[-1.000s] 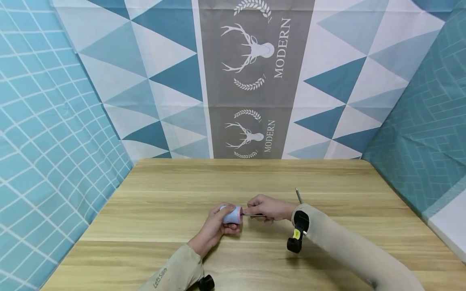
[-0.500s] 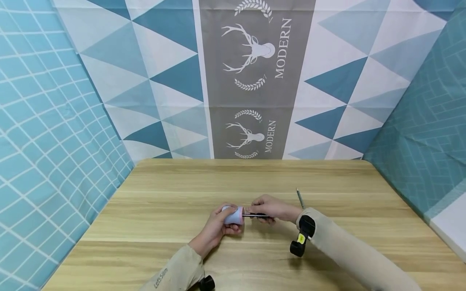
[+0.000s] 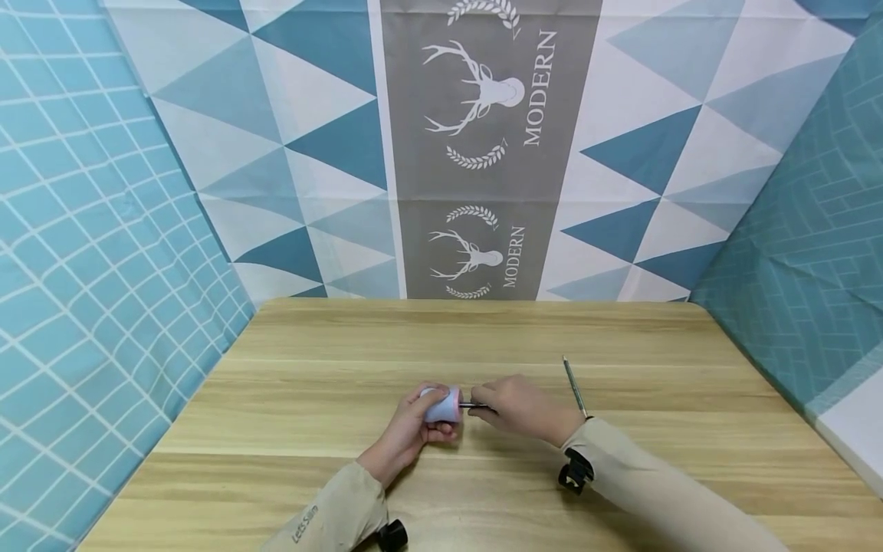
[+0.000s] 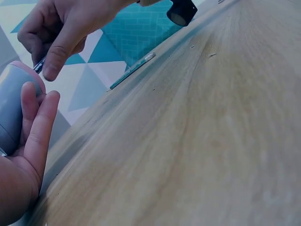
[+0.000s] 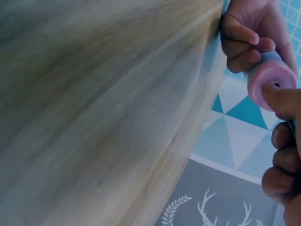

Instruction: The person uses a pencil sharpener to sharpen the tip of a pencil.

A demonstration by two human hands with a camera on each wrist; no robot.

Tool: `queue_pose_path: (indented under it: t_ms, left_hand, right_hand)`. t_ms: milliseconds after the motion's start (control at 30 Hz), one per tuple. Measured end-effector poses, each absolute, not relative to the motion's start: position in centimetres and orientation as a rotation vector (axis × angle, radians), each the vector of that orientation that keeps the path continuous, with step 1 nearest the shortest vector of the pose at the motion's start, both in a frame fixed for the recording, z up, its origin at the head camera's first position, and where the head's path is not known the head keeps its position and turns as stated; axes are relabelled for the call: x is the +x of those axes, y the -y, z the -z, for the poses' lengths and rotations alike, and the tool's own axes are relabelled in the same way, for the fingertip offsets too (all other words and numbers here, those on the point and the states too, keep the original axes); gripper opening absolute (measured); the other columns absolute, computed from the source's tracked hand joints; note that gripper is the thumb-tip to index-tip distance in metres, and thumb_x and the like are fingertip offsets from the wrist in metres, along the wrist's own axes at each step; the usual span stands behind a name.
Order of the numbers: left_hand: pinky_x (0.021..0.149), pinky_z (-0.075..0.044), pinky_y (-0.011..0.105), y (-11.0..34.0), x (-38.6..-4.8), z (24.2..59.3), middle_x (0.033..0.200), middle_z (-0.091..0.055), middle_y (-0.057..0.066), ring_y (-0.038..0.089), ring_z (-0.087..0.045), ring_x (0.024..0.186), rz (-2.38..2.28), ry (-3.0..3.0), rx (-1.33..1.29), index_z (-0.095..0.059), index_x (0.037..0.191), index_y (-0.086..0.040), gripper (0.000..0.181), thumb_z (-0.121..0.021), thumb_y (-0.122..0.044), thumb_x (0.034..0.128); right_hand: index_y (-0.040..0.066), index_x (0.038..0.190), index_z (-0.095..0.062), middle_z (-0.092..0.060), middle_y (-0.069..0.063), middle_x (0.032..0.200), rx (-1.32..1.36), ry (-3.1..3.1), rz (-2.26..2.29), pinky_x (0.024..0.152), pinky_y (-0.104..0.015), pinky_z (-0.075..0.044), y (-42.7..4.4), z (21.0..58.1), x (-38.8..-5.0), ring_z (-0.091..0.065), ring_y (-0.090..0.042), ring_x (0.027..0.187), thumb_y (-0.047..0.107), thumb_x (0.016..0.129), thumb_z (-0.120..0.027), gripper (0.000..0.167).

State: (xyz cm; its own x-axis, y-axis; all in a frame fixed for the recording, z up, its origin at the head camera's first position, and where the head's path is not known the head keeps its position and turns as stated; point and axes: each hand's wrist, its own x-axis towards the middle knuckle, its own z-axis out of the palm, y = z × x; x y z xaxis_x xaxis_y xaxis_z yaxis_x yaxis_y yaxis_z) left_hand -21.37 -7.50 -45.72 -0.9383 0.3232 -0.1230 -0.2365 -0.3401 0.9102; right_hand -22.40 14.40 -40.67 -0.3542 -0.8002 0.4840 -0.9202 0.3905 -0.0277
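Note:
My left hand [image 3: 407,433] grips a pale blue pencil sharpener [image 3: 441,406] with a pink rim, thumb across its top. In the left wrist view the sharpener [image 4: 11,108] tilts up, and two fingers lie along its side. Facing the rim, my right hand [image 3: 520,406] pinches a dark pencil [image 3: 474,405] whose end goes into the sharpener's hole. The pencil's far part is hidden by the right hand. In the right wrist view the pink rim [image 5: 257,89] is close to the right thumb.
A second, greenish pencil [image 3: 574,386] lies on the wooden table [image 3: 331,337], just beyond the right wrist. Small light crumbs [image 4: 211,55] dot the tabletop. Patterned cloth [image 3: 331,153] hangs behind the table's far edge.
My right hand drew slightly rightward, exposing more pencil, then turned over, its back now facing up and the pencil mostly covered. The left hand and sharpener barely moved.

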Motion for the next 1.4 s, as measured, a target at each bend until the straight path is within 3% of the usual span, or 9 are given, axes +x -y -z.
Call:
queue_pose_path:
  t_ms: [233, 467, 667, 933, 1100, 1267, 1400]
  left_hand:
    - [0.060, -0.062, 0.032, 7.5, -21.3, 45.7, 0.085, -0.058, 0.014, 0.010, -0.060, 0.052, -2.307, -1.560, 0.103, -0.065, 0.096, -0.014, 0.008, -0.059, -0.020, 0.0959]
    - [0.059, -0.062, 0.033, 7.5, -21.5, 45.8, 0.086, -0.058, 0.014, 0.010, -0.059, 0.051, -2.298, -1.571, 0.096, -0.065, 0.096, -0.014, 0.009, -0.060, -0.021, 0.0955]
    - [0.059, -0.062, 0.033, 7.4, -21.4, 45.6, 0.085, -0.059, 0.014, 0.010, -0.059, 0.051, -2.301, -1.572, 0.114, -0.064, 0.096, -0.013, 0.008, -0.059, -0.019, 0.0953]
    - [0.057, -0.062, 0.033, 7.5, -21.2, 45.6, 0.088, -0.058, 0.018, 0.011, -0.061, 0.051, -2.280, -1.617, 0.150, -0.064, 0.100, -0.010, 0.008, -0.062, -0.016, 0.0945]
    - [0.057, -0.062, 0.034, 7.7, -21.3, 45.6, 0.081, -0.059, 0.015, 0.011, -0.061, 0.051, -2.289, -1.610, 0.164, -0.064, 0.098, -0.012, 0.005, -0.061, -0.015, 0.0945]
    - [0.058, -0.062, 0.033, 7.7, -21.2, 45.5, 0.080, -0.058, 0.014, 0.010, -0.060, 0.051, -2.306, -1.593, 0.158, -0.064, 0.096, -0.014, 0.005, -0.059, -0.016, 0.0956]
    - [0.059, -0.062, 0.032, 7.5, -21.3, 45.5, 0.081, -0.059, 0.014, 0.010, -0.060, 0.051, -2.318, -1.573, 0.128, -0.064, 0.094, -0.015, 0.007, -0.058, -0.016, 0.0962]
  right_hand:
    - [0.011, 0.073, -0.054, -0.052, 0.011, 0.061, 1.392, 2.567, -0.977, 0.043, -0.012, -0.032, -13.9, 40.5, -22.5, -0.036, 0.006, 0.052, 0.008, 0.090, -0.073, 0.026]
    - [0.004, 0.074, -0.056, -0.036, 0.007, 0.049, 0.923, 2.896, -1.854, 0.038, -0.020, -0.021, -13.7, 40.0, -22.7, -0.024, -0.005, 0.041, 0.008, 0.090, -0.071, 0.023]
    - [0.011, 0.065, -0.044, -0.026, 0.006, 0.047, 0.610, 2.917, -2.322, 0.037, -0.021, -0.016, -14.0, 40.1, -23.0, -0.018, -0.007, 0.040, 0.009, 0.091, -0.068, 0.035]
    - [0.010, 0.083, -0.059, -0.027, 0.010, 0.051, 0.493, 2.871, -2.864, 0.036, -0.014, -0.016, -14.6, 41.3, -23.5, -0.021, 0.000, 0.041, 0.013, 0.102, -0.049, 0.022]
    - [0.007, 0.085, -0.061, -0.030, 0.008, 0.051, 0.516, 2.904, -2.685, 0.037, -0.015, -0.020, -14.5, 41.0, -23.2, -0.021, -0.002, 0.041, 0.018, 0.101, -0.053, 0.021]
    - [-0.008, 0.092, -0.061, -0.050, 0.001, 0.058, 0.817, 2.970, -2.092, 0.040, -0.021, -0.031, -15.0, 39.9, -23.0, -0.033, -0.007, 0.042, 0.025, 0.102, -0.056, 0.034]
    - [-0.001, 0.094, -0.066, -0.060, -0.002, 0.070, 1.082, 2.912, -1.511, 0.043, -0.022, -0.038, -15.5, 38.9, -22.4, -0.041, -0.006, 0.048, 0.020, 0.100, -0.060, 0.023]
